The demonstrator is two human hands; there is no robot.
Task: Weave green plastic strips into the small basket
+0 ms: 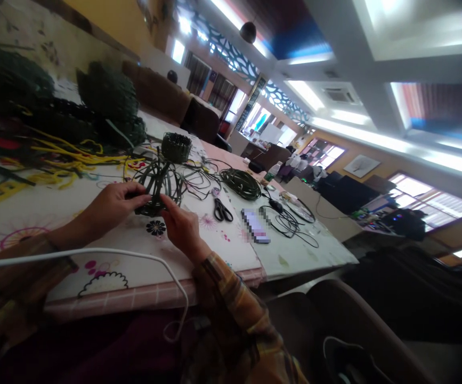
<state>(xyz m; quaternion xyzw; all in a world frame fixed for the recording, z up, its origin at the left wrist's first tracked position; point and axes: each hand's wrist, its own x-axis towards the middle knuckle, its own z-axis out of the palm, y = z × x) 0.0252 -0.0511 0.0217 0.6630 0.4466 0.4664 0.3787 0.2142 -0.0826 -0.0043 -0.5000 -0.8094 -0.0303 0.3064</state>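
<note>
A loose weave of dark green strips (159, 184) stands on the flowered tablecloth, its strips bending outward in loops. At its left side my left hand (116, 205) pinches a strip between thumb and fingers. My right hand (183, 224) is at the near right side of the weave, fingers bent inward against the strips; its fingertips are partly hidden. Just behind the weave sits a small dark green woven basket (176, 148). Black-handled scissors (223, 210) lie to the right of my right hand.
A coil of green strip (241, 184), a phone (255, 226) and black cables (290, 221) lie to the right. Yellow strips (71, 157) and large green woven pieces (108, 101) fill the left back. A white cable (135, 254) crosses in front of my left forearm.
</note>
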